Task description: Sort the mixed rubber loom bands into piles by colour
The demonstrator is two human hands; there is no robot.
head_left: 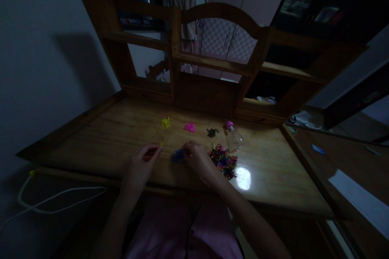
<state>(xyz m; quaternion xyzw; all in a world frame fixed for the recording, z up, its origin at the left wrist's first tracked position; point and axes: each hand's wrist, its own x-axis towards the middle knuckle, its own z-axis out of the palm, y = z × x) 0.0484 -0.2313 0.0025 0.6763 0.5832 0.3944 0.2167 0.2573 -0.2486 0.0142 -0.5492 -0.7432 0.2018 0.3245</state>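
Note:
My left hand (139, 162) is closed in a pinch, with a small yellow loop-like piece (161, 145) sticking up at its fingertips. Something red (149, 153) shows beneath its curled fingers; I cannot tell if it lies on the desk or in the palm. The fingers of my right hand (197, 157) are drawn together at the right edge of a small blue pile (177, 155); what they hold, if anything, is hidden. Right beside that wrist lies a big mixed heap of small colourful pieces (224, 160).
Behind the hands sit a yellow pile (165, 123), a pink pile (189, 127) and a black pile (212, 132). A clear bulb-shaped bottle with a pink cap (235, 136) lies beyond the heap. The wooden desk (267, 170) has a shelf frame (212, 62) at its back.

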